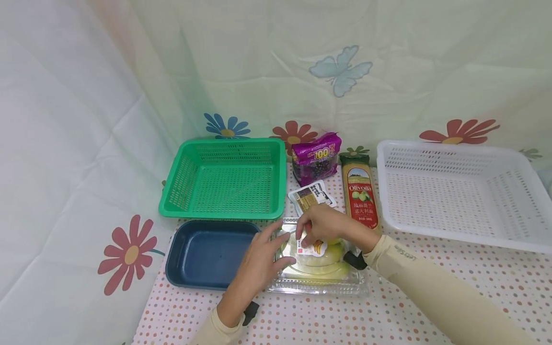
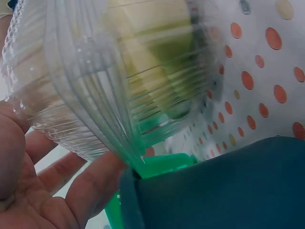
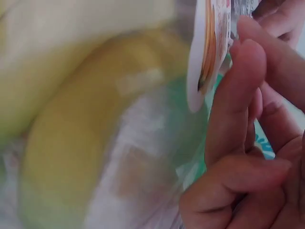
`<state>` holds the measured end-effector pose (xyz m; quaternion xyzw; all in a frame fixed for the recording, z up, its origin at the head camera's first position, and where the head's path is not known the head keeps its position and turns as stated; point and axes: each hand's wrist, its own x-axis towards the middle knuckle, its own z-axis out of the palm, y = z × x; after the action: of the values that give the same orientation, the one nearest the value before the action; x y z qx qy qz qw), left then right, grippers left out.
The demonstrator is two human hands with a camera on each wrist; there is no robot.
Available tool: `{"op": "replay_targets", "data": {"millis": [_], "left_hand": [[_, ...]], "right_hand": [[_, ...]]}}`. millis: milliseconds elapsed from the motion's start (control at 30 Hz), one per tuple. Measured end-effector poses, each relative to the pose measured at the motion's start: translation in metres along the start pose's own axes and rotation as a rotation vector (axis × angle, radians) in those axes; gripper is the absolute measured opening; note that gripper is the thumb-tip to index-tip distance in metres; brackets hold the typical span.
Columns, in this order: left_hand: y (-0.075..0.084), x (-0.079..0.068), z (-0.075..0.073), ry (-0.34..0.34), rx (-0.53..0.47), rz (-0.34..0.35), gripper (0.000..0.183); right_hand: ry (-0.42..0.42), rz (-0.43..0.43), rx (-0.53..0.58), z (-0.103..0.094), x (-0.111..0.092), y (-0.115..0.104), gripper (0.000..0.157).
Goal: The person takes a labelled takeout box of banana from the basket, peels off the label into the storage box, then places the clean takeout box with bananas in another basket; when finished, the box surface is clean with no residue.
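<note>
A clear plastic clamshell box [image 1: 286, 288] with bananas [image 1: 334, 270] inside lies on the table, its lid down. A white label with a banana picture [image 1: 319, 247] is on the lid. My left hand [image 1: 262, 256] spreads over the box's left side, thumb above the lid; in the left wrist view the fingers [image 2: 90, 183] lie along its ridged rim [image 2: 102, 102]. My right hand [image 1: 321, 224] reaches across the lid with bent fingers pointing down. The right wrist view shows its fingertips [image 3: 248, 52] right at the label [image 3: 207, 52], seen edge-on.
A navy basin [image 1: 211, 283] stands left of the box, with a green basket [image 1: 222, 215] behind it. Behind the box are a purple snack bag [image 1: 316, 155], a small flat packet [image 1: 308, 194] and a pasta pack [image 1: 360, 191]. A white basket [image 1: 465, 237] stands to the right.
</note>
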<state>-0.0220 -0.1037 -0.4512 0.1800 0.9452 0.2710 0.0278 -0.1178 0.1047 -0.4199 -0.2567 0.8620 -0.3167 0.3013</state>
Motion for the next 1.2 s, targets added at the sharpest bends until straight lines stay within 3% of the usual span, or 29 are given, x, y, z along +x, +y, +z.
{"op": "replay_targets", "data": {"millis": [133, 500, 767, 1000, 1200], "left_hand": [[-0.002, 0.000, 0.002, 0.008, 0.007, 0.014, 0.060], [-0.010, -0.001, 0.007, 0.031, 0.052, 0.072, 0.059], [-0.010, -0.002, 0.008, 0.041, 0.041, 0.074, 0.059], [-0.010, -0.002, 0.009, 0.042, 0.025, 0.072, 0.059], [-0.010, -0.002, 0.009, 0.022, 0.025, 0.051, 0.059]], "right_hand": [[0.013, 0.033, 0.021, 0.003, 0.003, 0.001, 0.013], [0.053, 0.096, -0.055, 0.008, 0.005, -0.002, 0.016], [0.052, 0.074, -0.079, 0.010, 0.005, -0.002, 0.020], [-0.027, -0.003, -0.036, 0.002, 0.006, 0.005, 0.017], [-0.088, 0.019, 0.029, -0.004, 0.008, 0.008, 0.012]]}}
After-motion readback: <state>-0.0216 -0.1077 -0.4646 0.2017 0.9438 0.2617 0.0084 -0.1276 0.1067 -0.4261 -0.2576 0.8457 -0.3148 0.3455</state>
